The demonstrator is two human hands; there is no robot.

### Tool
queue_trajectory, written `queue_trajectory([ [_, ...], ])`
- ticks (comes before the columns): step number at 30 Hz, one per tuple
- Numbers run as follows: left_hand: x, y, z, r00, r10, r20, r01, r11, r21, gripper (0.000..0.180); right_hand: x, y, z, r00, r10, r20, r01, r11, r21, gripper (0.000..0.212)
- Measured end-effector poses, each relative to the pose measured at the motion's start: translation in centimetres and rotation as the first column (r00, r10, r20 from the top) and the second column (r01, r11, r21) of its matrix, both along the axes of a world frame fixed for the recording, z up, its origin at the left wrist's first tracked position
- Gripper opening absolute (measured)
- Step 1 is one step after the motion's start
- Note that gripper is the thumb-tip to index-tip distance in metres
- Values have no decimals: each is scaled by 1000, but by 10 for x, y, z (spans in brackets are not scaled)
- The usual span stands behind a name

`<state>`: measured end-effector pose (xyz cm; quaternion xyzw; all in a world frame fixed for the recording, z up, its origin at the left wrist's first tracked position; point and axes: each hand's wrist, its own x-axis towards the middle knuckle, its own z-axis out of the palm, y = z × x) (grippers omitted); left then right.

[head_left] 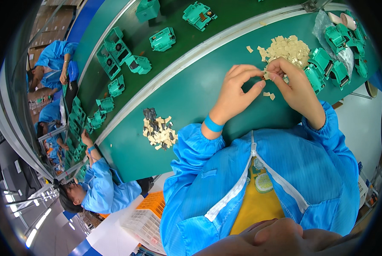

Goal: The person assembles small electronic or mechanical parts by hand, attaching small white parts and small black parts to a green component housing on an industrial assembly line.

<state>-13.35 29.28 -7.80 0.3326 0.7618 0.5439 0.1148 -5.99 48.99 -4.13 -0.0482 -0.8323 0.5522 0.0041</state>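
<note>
Over the green worktop, my left hand (236, 92) and my right hand (294, 82) meet at the fingertips. The thumb and forefinger of my right hand pinch a small tan piece (266, 75), thin and flat. My left fingers curl in from the other side, with a tiny dark bit at their tips that is too small to name. Just beyond my hands lies a heap of similar tan pieces (290, 48). A couple of loose tan pieces (269, 95) lie close below my fingertips. Green plastic housings (315, 77) stand beside my right hand.
A second pile of tan and black pieces (160, 131) lies on the worktop (191, 91) to the left. Past a metal rail (174, 68), several green housings (162, 39) sit on a belt. A clear plastic bag (323, 27) lies far right. A co-worker (101, 185) works at left, near crates (144, 219).
</note>
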Motion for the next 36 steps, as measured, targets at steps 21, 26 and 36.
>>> queue_trajectory([
  [21,13,-30,33,988,-52,-142,20,977,-214,7,-16,-15,18,903,415,-108,-355,865,354,7],
  [26,12,-36,24,994,29,-103,-39,994,-101,6,-28,-11,15,964,251,-88,-224,943,246,9],
  [36,8,-56,13,857,254,-448,-389,889,-241,7,-42,27,-47,990,15,-142,68,825,560,11],
])
